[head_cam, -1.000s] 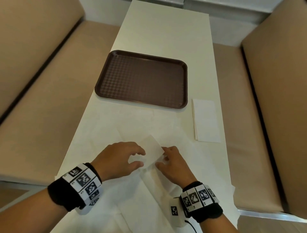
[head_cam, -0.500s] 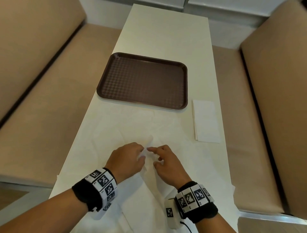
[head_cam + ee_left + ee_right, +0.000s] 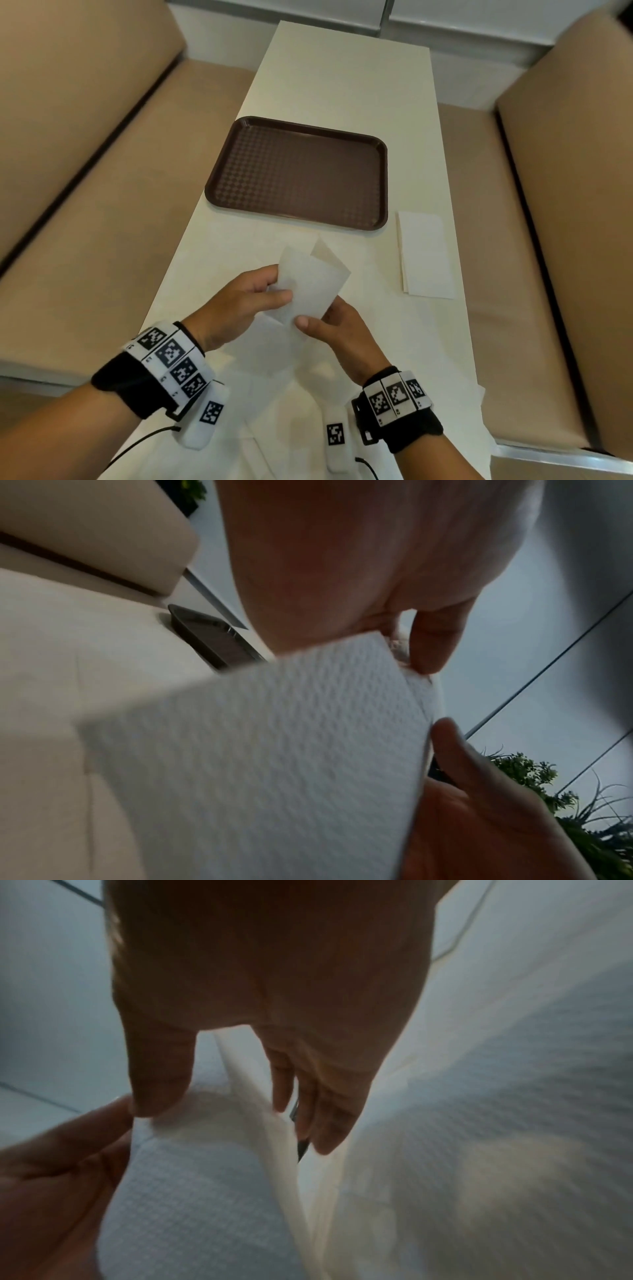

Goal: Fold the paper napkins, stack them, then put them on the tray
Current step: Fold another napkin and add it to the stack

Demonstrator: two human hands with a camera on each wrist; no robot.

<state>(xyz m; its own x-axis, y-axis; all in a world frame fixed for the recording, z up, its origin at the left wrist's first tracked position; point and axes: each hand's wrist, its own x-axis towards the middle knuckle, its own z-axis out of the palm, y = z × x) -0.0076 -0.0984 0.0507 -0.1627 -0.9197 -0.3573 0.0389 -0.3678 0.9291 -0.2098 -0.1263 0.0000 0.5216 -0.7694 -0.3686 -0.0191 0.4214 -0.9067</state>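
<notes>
Both hands hold one white paper napkin [image 3: 310, 286] up above the near part of the table. My left hand [image 3: 279, 282] pinches its left edge between thumb and fingers. My right hand [image 3: 317, 313] grips its lower right corner, thumb in front and fingers behind. A second layer of the napkin sticks up behind the front one. The left wrist view shows the napkin's embossed face [image 3: 257, 750] close up. In the right wrist view the napkin [image 3: 205, 1150] bends between thumb and fingers. The brown tray [image 3: 298, 174] lies beyond with nothing on it.
A folded white napkin [image 3: 424, 253] lies on the cream table [image 3: 342, 75] right of the tray's near corner. More unfolded napkins [image 3: 274, 370] lie spread on the table under my wrists. Tan bench seats [image 3: 85, 222] run along both sides.
The hands were low over the table working a small napkin flap; they have since lifted the napkin up and forward, and it now stands free between them.
</notes>
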